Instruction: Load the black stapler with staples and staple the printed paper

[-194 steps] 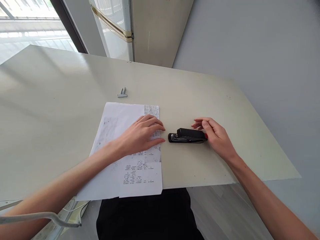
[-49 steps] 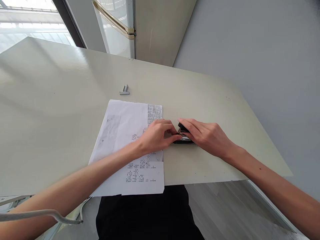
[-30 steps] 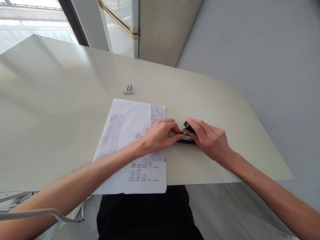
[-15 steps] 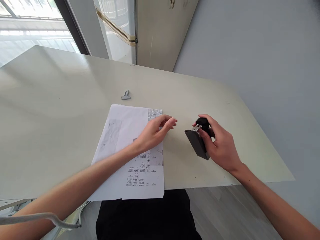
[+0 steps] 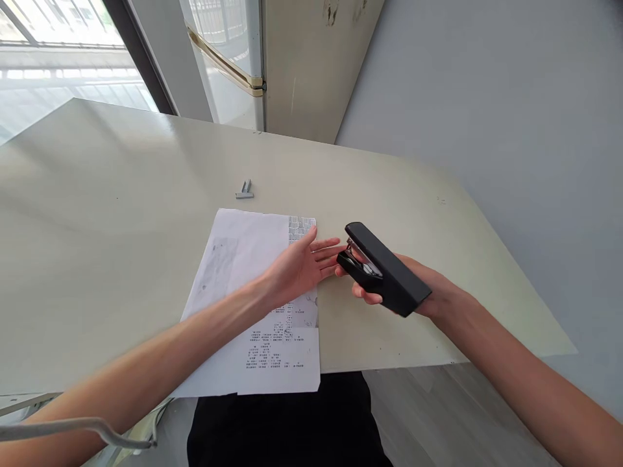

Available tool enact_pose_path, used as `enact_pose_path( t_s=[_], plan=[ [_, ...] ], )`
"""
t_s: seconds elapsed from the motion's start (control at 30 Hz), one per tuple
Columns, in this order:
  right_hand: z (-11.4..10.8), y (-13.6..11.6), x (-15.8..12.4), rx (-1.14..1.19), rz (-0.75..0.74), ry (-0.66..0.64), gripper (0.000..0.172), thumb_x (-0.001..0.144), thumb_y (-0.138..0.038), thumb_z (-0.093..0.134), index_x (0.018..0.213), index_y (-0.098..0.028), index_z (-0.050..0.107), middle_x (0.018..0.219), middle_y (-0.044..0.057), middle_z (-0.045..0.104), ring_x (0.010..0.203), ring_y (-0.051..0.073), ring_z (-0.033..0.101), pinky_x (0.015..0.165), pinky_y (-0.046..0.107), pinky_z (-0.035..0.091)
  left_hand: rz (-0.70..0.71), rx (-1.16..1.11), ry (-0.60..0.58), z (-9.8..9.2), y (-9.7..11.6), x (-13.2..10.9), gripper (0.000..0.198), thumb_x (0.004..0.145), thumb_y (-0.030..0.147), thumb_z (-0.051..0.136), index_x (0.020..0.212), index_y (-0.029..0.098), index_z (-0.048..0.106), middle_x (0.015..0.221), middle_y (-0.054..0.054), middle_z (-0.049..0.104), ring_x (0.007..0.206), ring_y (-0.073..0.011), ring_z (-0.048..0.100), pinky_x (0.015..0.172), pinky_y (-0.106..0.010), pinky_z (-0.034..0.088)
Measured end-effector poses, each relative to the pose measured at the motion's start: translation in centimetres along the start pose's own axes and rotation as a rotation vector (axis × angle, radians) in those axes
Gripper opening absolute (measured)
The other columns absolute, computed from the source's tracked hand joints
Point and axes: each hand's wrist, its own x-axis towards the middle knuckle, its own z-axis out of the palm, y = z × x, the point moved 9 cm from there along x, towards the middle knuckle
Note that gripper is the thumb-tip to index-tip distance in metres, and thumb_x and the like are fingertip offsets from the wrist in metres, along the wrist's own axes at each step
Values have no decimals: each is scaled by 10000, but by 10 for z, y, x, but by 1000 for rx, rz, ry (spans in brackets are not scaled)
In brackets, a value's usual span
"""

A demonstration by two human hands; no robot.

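A black stapler [image 5: 389,272] is held up over the table by my right hand [image 5: 418,275], whose fingers wrap round it from below. Its front end points left and its jaws are apart. My left hand [image 5: 304,266] is palm up with fingers spread, their tips beside the stapler's front end; whether they touch is unclear. Beneath my left forearm and hand lie printed paper sheets [image 5: 219,259], reaching the table's near edge. Small grey strips of staples [image 5: 244,194] rest just beyond the paper.
The pale table [image 5: 146,168] has its near edge close to my dark-clothed lap. Behind it stands a refrigerator [image 5: 302,71], with a grey wall [image 5: 487,97] to the right. A grey cable [image 5: 78,425] crosses the lower left, in front of my left forearm.
My right hand has rotated the stapler and brought it left, with its front end now beside my left hand. My left hand has turned palm up and spread its fingers.
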Motion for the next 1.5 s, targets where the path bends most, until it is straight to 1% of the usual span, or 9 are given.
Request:
enact_pose_path(
  t_s=[0.17, 0.3, 0.37, 0.5, 0.6, 0.67, 0.93, 1.17, 1.5],
  plan=[
    [0, 8, 8, -96, 57, -98, 289, 1014, -491, 625, 1179, -267, 703, 1133, 105, 763, 517, 83, 593, 422, 212, 378, -18, -23, -43, 4, -3, 0, 481, 1079, 520, 474, 1277, 114, 639, 1401, -237, 658, 1295, -346, 645, 1090, -471, 499],
    [5, 1, 4, -227, -11, -154, 367, 1047, -485, 527, 1251, -234, 701, 1036, 129, 771, 527, 126, 584, 431, 258, 435, 7, -1, -110, 8, -3, 1, 440, 1057, 556, 513, 1153, 161, 682, 1335, -210, 698, 1240, -343, 668, 1040, -483, 521],
    [0, -9, 0, -384, -75, -45, 423, 1054, -526, 504, 1249, -215, 715, 1005, 129, 776, 594, 162, 635, 460, 277, 483, 25, -1, -84, 5, -2, 1, 408, 1051, 546, 534, 1100, 175, 698, 1351, -190, 695, 1263, -323, 659, 1097, -472, 500],
    [-12, -38, -12, -855, -252, 360, 433, 1065, -524, 486, 1297, -227, 700, 1045, 103, 794, 784, 222, 738, 590, 316, 575, 11, -9, -32, 3, -4, 0, 390, 1041, 533, 559, 1115, 177, 700, 1359, -174, 692, 1309, -314, 649, 1184, -475, 449],
    [-1, -54, -21, -1158, -494, 562, 391, 1077, -441, 478, 1357, -227, 648, 1173, 111, 781, 902, 259, 762, 734, 385, 607, -40, -42, -38, 6, -10, -1, 416, 1052, 533, 535, 1143, 155, 686, 1264, -183, 724, 1281, -313, 671, 1193, -480, 443],
    [10, -56, -24, -1277, -636, 608, 379, 1091, -413, 459, 1387, -237, 615, 1227, 111, 763, 914, 259, 764, 755, 396, 603, -53, -56, -50, 8, -12, 0, 415, 1070, 524, 502, 1128, 157, 688, 1197, -171, 744, 1250, -295, 684, 1194, -475, 445],
    [41, -62, -51, -1659, -1009, 674, 370, 1114, -342, 450, 1460, -247, 541, 1133, 86, 756, 669, 164, 671, 481, 290, 417, -20, -40, -112, 12, -8, -2, 422, 1087, 508, 490, 1060, 158, 724, 1165, -141, 752, 1211, -267, 681, 1170, -440, 453],
    [57, -58, -75, -1776, -1215, 675, 472, 1091, -261, 517, 1549, -319, 423, 1201, 85, 757, 788, 194, 742, 552, 302, 479, 2, 24, -187, 16, -7, -2, 492, 1064, 591, 488, 1094, 171, 743, 1146, -134, 759, 1178, -270, 683, 1119, -436, 466],
    [57, -55, -101, -1590, -1436, 583, 491, 1082, -257, 467, 1555, -371, 401, 1079, 88, 756, 846, 253, 762, 631, 357, 590, -17, 64, -192, 15, -9, -3, 539, 1024, 656, 525, 1122, 173, 742, 1322, -161, 729, 1344, -327, 612, 1101, -451, 474]
  ],
)
